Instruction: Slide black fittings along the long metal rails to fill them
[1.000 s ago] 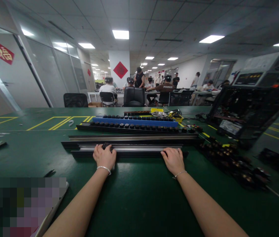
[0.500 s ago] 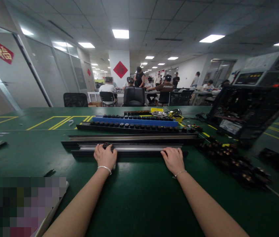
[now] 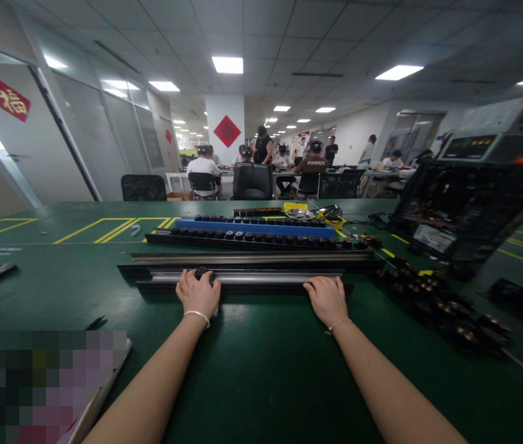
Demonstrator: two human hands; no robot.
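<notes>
A long black rail (image 3: 261, 280) with a shiny silver channel lies crosswise in front of me on the green table. Near its left end, my left hand (image 3: 199, 293) is closed over it with fingers bent. A small black part (image 3: 202, 271) shows at those fingertips; how it sits on the rail is hidden. Towards the right end, my right hand (image 3: 327, 299) grips the rail's front edge, thumb and fingers curled. Just behind lies a second dark rail (image 3: 252, 258). Beyond it are a black strip (image 3: 243, 237) carrying a row of small black parts and a blue strip (image 3: 261, 229).
Dark loose parts (image 3: 446, 308) are heaped at right, before an open black computer case (image 3: 451, 209). A yellow tray (image 3: 295, 206) and a clear dish (image 3: 299, 214) stand at the back. A blurred-out flat object (image 3: 49, 388) lies front left. Several people sit and stand farther off.
Both hands stay at the same places on the rail. The whole view has shifted very slightly to the right.
</notes>
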